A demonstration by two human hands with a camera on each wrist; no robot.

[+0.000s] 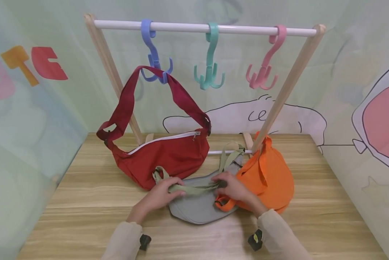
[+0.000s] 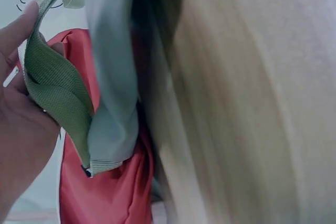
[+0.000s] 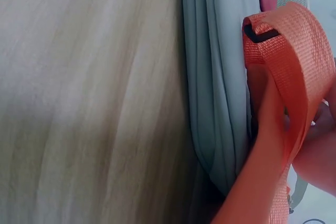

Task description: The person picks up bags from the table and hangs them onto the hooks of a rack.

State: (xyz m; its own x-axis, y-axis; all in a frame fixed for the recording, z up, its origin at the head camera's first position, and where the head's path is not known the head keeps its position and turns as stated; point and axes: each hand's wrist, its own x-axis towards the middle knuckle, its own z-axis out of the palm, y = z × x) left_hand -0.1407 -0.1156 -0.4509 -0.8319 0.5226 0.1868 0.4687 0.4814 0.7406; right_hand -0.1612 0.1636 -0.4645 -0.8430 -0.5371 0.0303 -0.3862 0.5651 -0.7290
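A grey waist bag [image 1: 197, 207] with a green webbing strap [image 1: 194, 189] lies on the table between my hands. My left hand [image 1: 164, 195] holds the strap near the bag's left end; in the left wrist view the webbing [image 2: 58, 77] runs between thumb and fingers. My right hand [image 1: 234, 187] grips the strap's other part near a dark buckle, its fingertips partly hidden. An orange bag [image 1: 275, 177] lies against the right hand, and its strap [image 3: 304, 51] covers much of that hand in the right wrist view.
A red bag [image 1: 168, 153] hangs by its strap from the blue hook [image 1: 153, 54], its body low near the table. Green [image 1: 210, 57] and pink [image 1: 267, 57] hooks hang on the white rail [image 1: 181, 27]. Wooden posts [image 1: 288, 86] flank the rack; a printed cloth stands behind.
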